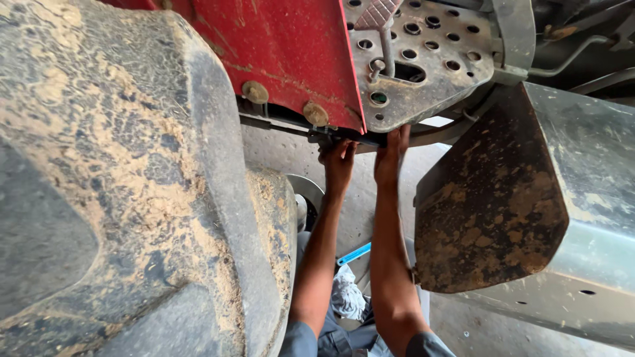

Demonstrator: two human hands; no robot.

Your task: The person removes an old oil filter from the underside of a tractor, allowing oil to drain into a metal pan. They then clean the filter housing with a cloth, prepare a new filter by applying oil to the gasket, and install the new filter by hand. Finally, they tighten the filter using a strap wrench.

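Bracket bar (331, 135), dark and narrow, runs under the red panel's (291, 53) lower edge beside the perforated metal step (430, 59). My left hand (337, 165) curls its fingers around it; my right hand (390, 155) presses up against it, fingers fairly close together. Mud-caked tyre (119, 185) fills my left.

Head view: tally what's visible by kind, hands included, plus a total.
Hands: 2, left hand and right hand, both up at the dark bracket
Round bolt heads on the red panel: 2, and
Muddy tyre: 1
Perforated metal step plate: 1
Blue-handled tool on the floor: 1
Cloth rag: 1
Total: 8
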